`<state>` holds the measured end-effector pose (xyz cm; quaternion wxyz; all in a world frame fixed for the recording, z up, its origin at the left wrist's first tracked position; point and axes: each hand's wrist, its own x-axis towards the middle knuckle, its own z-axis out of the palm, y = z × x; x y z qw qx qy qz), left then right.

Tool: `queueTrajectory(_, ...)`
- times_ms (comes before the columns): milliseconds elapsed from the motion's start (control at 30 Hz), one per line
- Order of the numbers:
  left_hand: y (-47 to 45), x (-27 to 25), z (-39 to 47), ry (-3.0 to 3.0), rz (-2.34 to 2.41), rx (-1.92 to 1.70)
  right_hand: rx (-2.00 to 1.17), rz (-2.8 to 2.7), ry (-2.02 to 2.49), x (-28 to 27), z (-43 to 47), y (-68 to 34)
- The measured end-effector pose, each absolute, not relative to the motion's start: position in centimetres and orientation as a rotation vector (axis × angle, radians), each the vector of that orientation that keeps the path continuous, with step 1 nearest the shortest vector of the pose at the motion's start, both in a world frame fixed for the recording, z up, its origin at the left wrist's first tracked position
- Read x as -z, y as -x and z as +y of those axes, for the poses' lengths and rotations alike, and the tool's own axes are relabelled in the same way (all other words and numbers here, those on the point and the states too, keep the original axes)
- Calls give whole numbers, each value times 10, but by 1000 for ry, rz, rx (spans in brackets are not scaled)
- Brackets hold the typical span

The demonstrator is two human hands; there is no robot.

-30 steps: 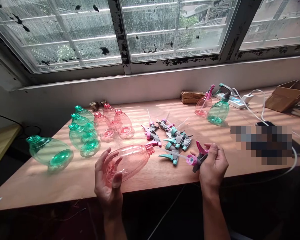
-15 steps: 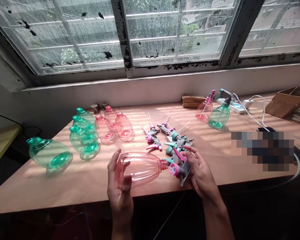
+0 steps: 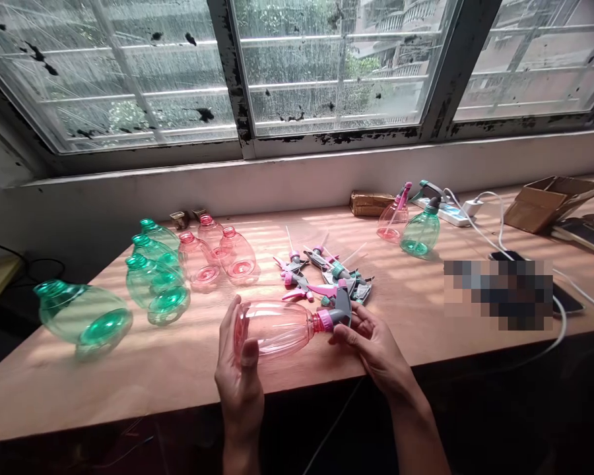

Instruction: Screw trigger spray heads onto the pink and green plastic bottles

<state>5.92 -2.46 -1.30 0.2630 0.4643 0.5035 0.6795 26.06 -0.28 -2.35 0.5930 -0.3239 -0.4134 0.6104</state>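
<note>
My left hand (image 3: 240, 369) is wrapped round the base of a clear pink bottle (image 3: 277, 330), which lies sideways above the table's front edge with its neck to the right. My right hand (image 3: 376, 343) grips a grey and pink trigger spray head (image 3: 340, 309). Its pink collar sits against the bottle's neck, and its pink trigger points up and left. How far the collar is threaded on, I cannot tell. Just behind lies a pile of loose spray heads (image 3: 297, 282), pink-grey and green-grey, some with thin tubes sticking up.
Open green bottles (image 3: 99, 310) and pink bottles (image 3: 240, 254) stand on the left of the wooden table (image 3: 178, 369). At the back right are a pink spray bottle (image 3: 391, 221), a green spray bottle (image 3: 420, 231), a power strip (image 3: 453, 212), cables and a cardboard box (image 3: 539, 204).
My right hand has brought the spray head left onto the bottle's neck and turned it, so the trigger now points up-left. My left hand still holds the bottle. The view has shifted slightly.
</note>
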Motion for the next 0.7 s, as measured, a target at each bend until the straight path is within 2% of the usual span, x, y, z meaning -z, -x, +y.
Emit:
queueTrajectory(267,-61,14,-25,-1267,1293,-1883,-1481,-1023,800,27,-8,-263)
queueTrajectory(700,-46,26,-21,-1575,1411,-1517,-1316,-975,883,19,-13,-250)
